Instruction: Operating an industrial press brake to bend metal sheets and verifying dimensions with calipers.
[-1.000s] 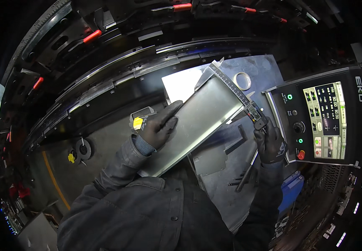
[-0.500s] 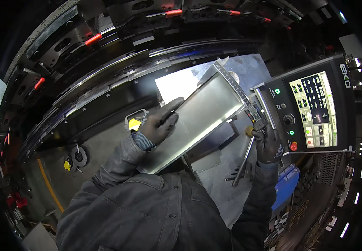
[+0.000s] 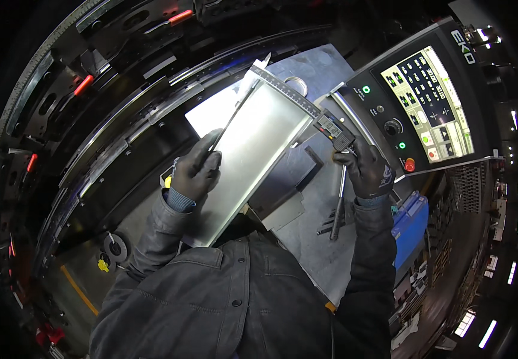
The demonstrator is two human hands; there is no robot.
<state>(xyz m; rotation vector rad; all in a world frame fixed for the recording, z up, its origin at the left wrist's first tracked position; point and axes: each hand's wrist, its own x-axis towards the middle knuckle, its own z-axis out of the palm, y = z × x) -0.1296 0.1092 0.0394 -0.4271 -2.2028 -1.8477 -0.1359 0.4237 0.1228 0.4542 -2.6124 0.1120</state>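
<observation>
A bent sheet-metal panel (image 3: 253, 143) slants across in front of my body, its near end close to my jacket. My gloved left hand (image 3: 196, 169) grips the panel's left edge, fingers curled over it. In my gloved right hand (image 3: 366, 169) is a digital caliper (image 3: 335, 130), held by its display end. The caliper's ruled beam (image 3: 286, 91) lies across the far end of the panel, with its jaws at the far left corner. Whether the jaws touch the metal on both sides I cannot tell.
A control panel (image 3: 426, 107) with a lit screen and a red button stands at the right. On the metal table (image 3: 307, 239) lie a dark-handled tool (image 3: 338, 215) and several small dark rods. A ring (image 3: 296, 85) sits beyond the panel. A long machine bed (image 3: 115, 137) runs along the left.
My view has turned and shifted, so the scene sits differently in the picture. Both hands keep their holds on the panel and the caliper, whose display now shows more plainly.
</observation>
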